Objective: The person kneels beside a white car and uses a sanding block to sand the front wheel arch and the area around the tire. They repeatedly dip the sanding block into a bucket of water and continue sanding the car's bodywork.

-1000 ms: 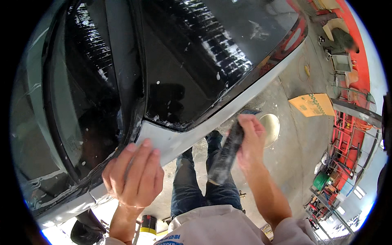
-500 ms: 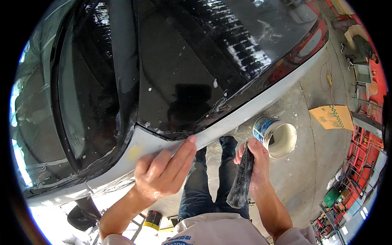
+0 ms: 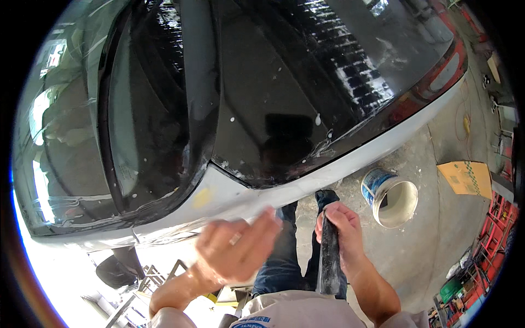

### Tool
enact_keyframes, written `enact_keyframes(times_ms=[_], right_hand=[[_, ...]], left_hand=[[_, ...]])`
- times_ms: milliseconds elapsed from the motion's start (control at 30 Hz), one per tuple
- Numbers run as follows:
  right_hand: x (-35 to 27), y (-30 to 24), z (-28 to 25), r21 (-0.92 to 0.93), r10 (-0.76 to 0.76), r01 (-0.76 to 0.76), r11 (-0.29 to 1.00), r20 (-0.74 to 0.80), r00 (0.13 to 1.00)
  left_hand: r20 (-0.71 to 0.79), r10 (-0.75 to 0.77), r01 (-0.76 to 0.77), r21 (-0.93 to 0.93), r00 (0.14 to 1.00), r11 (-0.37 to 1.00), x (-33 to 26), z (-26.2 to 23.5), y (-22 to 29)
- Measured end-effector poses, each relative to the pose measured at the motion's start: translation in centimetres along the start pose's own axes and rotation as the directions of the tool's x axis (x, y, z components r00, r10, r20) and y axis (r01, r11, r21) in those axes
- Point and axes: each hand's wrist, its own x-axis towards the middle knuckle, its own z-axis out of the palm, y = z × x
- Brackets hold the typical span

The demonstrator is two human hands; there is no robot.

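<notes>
While the person stands close against a car body, the left hand [image 3: 235, 251] hovers at about seven o'clock in the view, blurred, its fingers loosely spread and palm turned toward the pale panel, with a ring on one finger; it has nothing in its grasp, and whether the fingertips touch the panel I cannot tell. Just beside it, toward five o'clock, the right hand [image 3: 342, 229] is wrapped firmly around a long dark sanding block [image 3: 329, 257], which hangs almost upright with its lower end near the person's grey shirt and its upper end hidden in the fist. Between the two hands the person's blue jeans [image 3: 279, 262] and a dark shoe [image 3: 326, 197] show against the concrete floor [image 3: 432, 246]. Beyond the hands, the grey primed edge of the car [image 3: 240, 194] runs from eight o'clock toward two o'clock, carrying a small yellowish patch [image 3: 201, 198]. Above it, filling the centre and the twelve o'clock part, lies the glossy black panel [image 3: 284, 98], flecked with white spots. At four o'clock a white bucket [image 3: 391, 199] with a blue wall lies tipped on the floor, and farther out at three o'clock rests a flat piece of cardboard [image 3: 465, 177].
</notes>
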Motion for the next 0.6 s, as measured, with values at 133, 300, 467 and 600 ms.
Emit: enact_keyframes(times_ms=[133, 300, 467, 600], right_hand=[[0.1, 0.8, 1.5, -0.019, 0.046, -0.046, 0.999, 0.018, 0.999], [-0.4, 1.2, 1.9, 0.019, -0.141, 0.142, 0.990, -0.079, 0.987], [-1.3, 1.6, 2.8, -0.520, -0.660, 0.623, 0.584, 0.144, 0.738], [-2.3, 0.3, 5.6, -0.229, -0.503, 0.572, 0.788, 0.298, 0.812]], left_hand=[[0.138, 0.029, 0.073, -0.682, 0.990, 0.727, 0.9, 0.5, 2.6], [0.256, -0.101, 0.274, -0.857, 0.961, 0.437, -0.6, 2.1, 4.0], [0.424, -0.418, 0.524, -0.837, 0.804, 0.158, -0.9, 1.8, 5.5], [0.574, -0.553, 0.464, -0.817, 0.604, -0.341, -3.5, 3.1, 6.2]])
